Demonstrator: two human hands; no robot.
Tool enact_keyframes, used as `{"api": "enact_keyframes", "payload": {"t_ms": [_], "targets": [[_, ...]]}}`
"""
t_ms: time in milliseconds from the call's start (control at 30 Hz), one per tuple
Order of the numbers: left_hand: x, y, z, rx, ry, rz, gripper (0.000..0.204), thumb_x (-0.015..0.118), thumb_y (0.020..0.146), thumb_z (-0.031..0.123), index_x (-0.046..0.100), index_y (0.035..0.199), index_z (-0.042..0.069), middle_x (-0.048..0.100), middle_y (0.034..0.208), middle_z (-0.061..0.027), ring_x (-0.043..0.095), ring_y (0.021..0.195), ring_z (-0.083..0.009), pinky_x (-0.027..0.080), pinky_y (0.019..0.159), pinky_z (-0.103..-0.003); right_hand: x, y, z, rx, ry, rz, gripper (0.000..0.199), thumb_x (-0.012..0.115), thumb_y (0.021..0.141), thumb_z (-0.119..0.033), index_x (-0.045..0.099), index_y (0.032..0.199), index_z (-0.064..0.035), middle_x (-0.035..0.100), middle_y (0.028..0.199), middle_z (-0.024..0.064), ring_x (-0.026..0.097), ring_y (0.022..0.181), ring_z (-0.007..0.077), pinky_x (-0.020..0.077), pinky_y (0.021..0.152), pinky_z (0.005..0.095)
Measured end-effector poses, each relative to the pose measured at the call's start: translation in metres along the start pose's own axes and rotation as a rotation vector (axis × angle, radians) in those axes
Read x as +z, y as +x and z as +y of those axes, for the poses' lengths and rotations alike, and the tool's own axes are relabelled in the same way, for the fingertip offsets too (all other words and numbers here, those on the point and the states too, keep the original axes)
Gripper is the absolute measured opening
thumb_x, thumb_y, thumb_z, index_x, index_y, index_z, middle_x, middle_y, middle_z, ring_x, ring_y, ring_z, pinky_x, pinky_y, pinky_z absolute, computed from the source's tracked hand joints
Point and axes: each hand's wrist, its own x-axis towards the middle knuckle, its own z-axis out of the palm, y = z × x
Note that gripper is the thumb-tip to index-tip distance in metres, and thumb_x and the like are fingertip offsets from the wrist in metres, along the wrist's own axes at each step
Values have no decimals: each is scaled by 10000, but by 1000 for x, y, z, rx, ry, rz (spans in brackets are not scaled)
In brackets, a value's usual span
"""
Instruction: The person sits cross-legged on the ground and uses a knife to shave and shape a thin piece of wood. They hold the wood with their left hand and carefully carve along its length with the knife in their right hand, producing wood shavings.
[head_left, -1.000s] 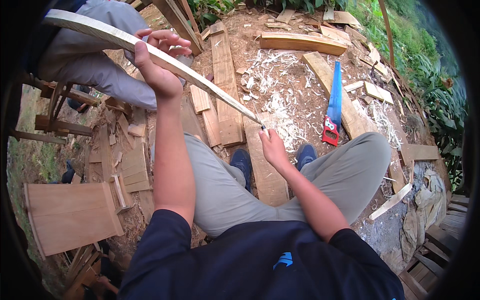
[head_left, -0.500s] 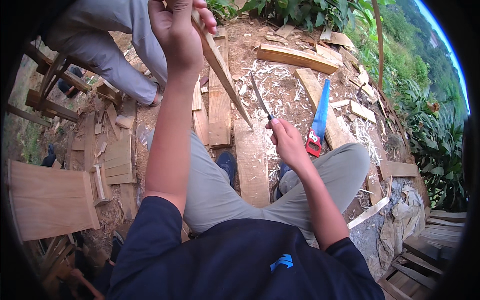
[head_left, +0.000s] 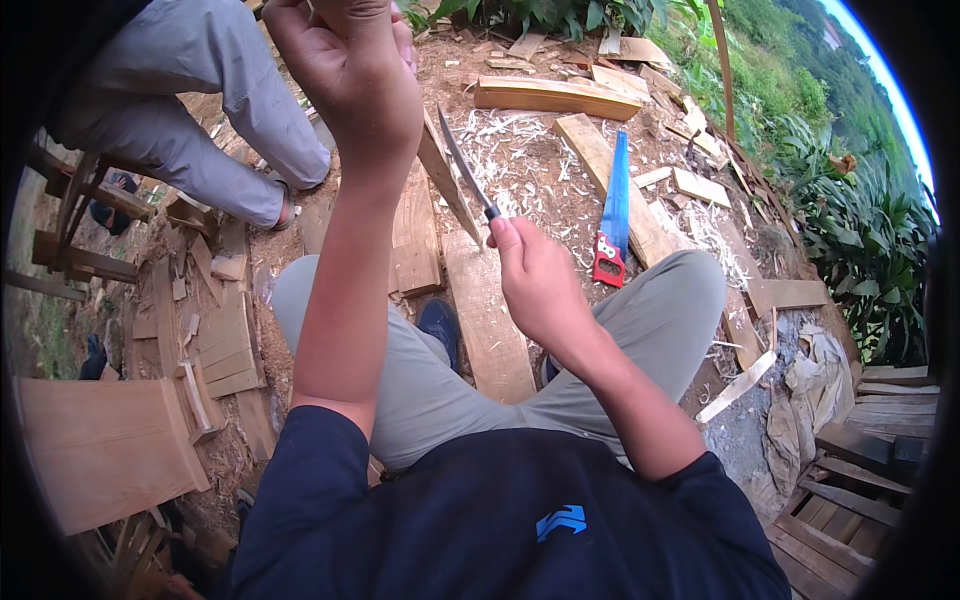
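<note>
My left hand point(head_left: 350, 65) is raised high at the top edge, its fingers curled around the upper end of a narrow wooden strip. The strip point(head_left: 447, 185) slants down behind my wrist, its lower end resting on or close against a flat plank point(head_left: 490, 320) between my feet. In my closed right hand point(head_left: 540, 275) is the dark handle of a knife point(head_left: 462, 158). Its long, curved blade points up and away, beside the strip; whether the two touch I cannot tell. The top of my left hand is partly cut off by the frame.
A blue-bladed saw with a red handle point(head_left: 612, 225) lies to the right on a board. Pale shavings point(head_left: 520, 140) and a thick beam point(head_left: 555, 97) are ahead. Another person's trousered legs point(head_left: 225, 110) are at upper left. A wooden panel point(head_left: 105, 445) stands at left; a crumpled sack point(head_left: 805, 400) lies right.
My right hand has moved left with the knife, bringing the blade alongside the strip. My left hand still grips the strip, and the whole view has shifted slightly.
</note>
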Motion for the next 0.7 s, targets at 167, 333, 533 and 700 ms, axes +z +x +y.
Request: {"api": "enact_keyframes", "payload": {"t_ms": [167, 333, 533, 700], "targets": [[-5, -3, 12, -66, 0, -80, 387, 673, 1008, 290, 379, 1190, 117, 520, 824, -39, 461, 555, -95, 377, 481, -252, 17, -6, 8, 40, -114, -23, 341, 440, 1081, -294, 528, 991, 23, 612, 683, 316, 631, 703, 521, 479, 653, 609], [-7, -6, 19, -74, -18, -115, 416, 677, 1002, 329, 367, 1173, 110, 513, 810, -43, 451, 530, -95, 368, 467, -244, -10, -10, -19, -15, -10, 79, 360, 440, 1082, -321, 545, 1059, 23, 643, 772, 306, 630, 748, 526, 456, 685, 607], [-3, -6, 21, -65, -18, -66, 422, 662, 1015, 287, 352, 1217, 85, 514, 775, -47, 453, 500, -86, 358, 437, -223, 0, -5, 3, 23, -196, -20, 352, 443, 1082, -311, 553, 1025, 18, 633, 754, 302, 628, 713, 516, 456, 677, 610], [-6, -8, 21, -59, -16, -77, 418, 661, 1015, 285, 351, 1212, 84, 507, 772, -46, 456, 504, -91, 366, 444, -229, -1, -9, -16, -149, 223, 371, 346, 452, 1079, -308, 550, 1037, 20, 633, 757, 298, 638, 715, 500, 454, 654, 608]]}}
